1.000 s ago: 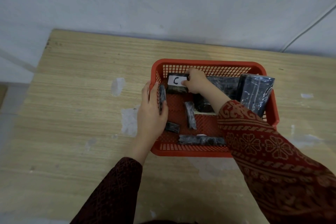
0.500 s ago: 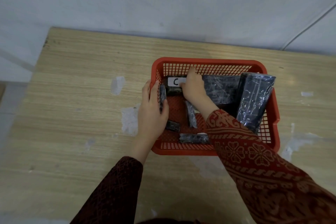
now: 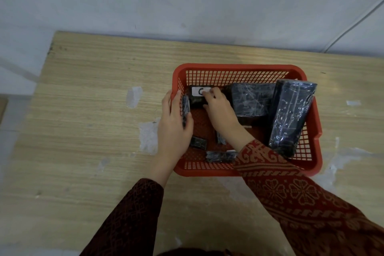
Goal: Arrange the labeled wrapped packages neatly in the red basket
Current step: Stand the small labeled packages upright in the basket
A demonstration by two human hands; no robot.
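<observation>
A red mesh basket point(image 3: 234, 68) sits on the wooden table. Inside, at the back left, lies a black wrapped package with a white label marked C point(image 3: 197, 97); my right hand point(image 3: 221, 110) grips its right end. My left hand point(image 3: 174, 122) rests on the basket's left rim, holding a thin black wrapped package point(image 3: 185, 108) upright against the wall. A wide black package point(image 3: 251, 100) lies at the back middle. A tall black package point(image 3: 291, 116) leans on the right wall. Three small black packages point(image 3: 220, 156) lie on the basket floor near the front.
The wooden table point(image 3: 87, 110) has pale worn patches left of the basket. A grey wall runs along the table's far edge, with a white cable point(image 3: 353, 21) at the right. Patterned sleeves cover both of my forearms.
My right hand slid down from the top of the C package to its right end. The basket and view shifted slightly; my left hand stayed on the rim.
</observation>
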